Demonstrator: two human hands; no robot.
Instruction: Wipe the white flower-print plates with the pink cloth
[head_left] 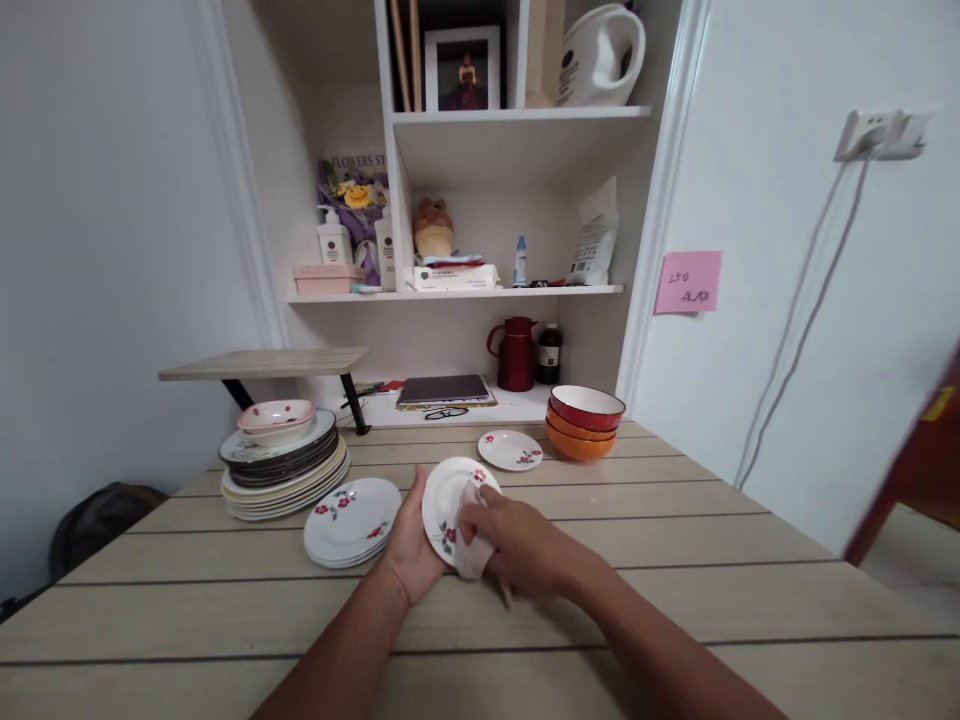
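Note:
My left hand (411,548) grips the left rim of a small white plate with red flowers (447,494), holding it tilted above the wooden table (675,560). My right hand (517,545) is closed on a pale pink cloth (472,530) pressed against the plate's face. Just to the left lies a short stack of matching flowered plates (350,520). One more flowered plate (510,449) rests flat farther back.
A tall pile of mixed plates topped by a pink bowl (281,455) stands at the left under a small wooden riser (262,364). Stacked red and orange bowls (586,421) sit at the back right. Shelves with a red jug (516,353) are behind.

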